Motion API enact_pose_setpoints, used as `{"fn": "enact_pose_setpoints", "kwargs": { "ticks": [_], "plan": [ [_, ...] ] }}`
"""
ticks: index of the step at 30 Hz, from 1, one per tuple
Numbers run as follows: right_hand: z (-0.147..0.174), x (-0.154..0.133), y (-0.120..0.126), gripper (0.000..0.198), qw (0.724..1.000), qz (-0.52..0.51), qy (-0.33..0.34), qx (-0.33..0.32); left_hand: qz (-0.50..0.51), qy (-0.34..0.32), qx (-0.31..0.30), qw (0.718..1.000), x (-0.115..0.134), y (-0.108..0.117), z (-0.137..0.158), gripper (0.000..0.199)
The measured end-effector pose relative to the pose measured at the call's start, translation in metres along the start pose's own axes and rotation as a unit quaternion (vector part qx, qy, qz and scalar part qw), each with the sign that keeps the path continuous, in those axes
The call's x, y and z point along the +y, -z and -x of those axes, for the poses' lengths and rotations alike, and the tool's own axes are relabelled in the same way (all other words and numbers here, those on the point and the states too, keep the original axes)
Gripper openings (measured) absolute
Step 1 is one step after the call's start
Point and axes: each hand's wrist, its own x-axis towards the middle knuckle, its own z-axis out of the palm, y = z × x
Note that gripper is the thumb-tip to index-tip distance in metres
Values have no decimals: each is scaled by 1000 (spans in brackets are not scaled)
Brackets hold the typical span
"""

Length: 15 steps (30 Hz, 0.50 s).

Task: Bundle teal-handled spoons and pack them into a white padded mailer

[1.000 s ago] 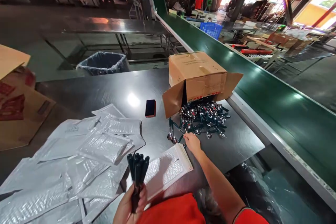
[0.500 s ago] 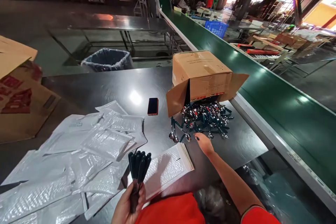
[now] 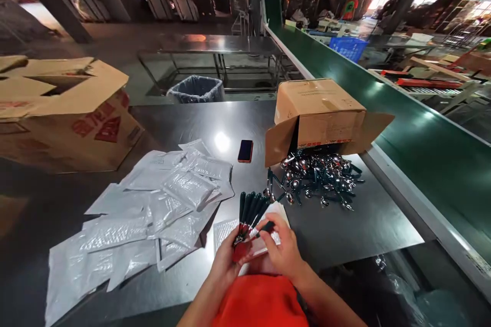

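My left hand (image 3: 226,260) grips a fanned bundle of dark-green-handled spoons (image 3: 251,209), handles pointing up, over a white bubble mailer (image 3: 226,229) at the near table edge. My right hand (image 3: 282,250) meets the bundle from the right and pinches one more dark-handled spoon (image 3: 265,228) against it. A heap of the same shiny spoons (image 3: 318,176) lies spilled on the steel table from a tipped cardboard box (image 3: 318,112), beyond my right hand.
A spread of white bubble mailers (image 3: 153,209) covers the table's left. A phone (image 3: 245,150) lies near the box. A large open carton (image 3: 65,112) sits far left, a lined bin (image 3: 197,89) behind the table, a green conveyor belt (image 3: 414,133) along the right.
My right hand has pulled back from the spoon heap with a spoon and joined my left hand at the bundle. The view has swung left, bringing the large carton into sight.
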Motion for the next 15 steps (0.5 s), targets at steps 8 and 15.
{"fn": "enact_pose_setpoints", "kwargs": {
  "ticks": [8, 15],
  "plan": [
    [-7, -12, 3, 11, 989, 108, -12, 99, 1, 3, -20, 1000, -10, 8, 19, 13],
    [-13, -13, 5, 29, 995, 19, -81, 46, -26, -25, -38, 999, -8, 11, 21, 16]
  ]
}}
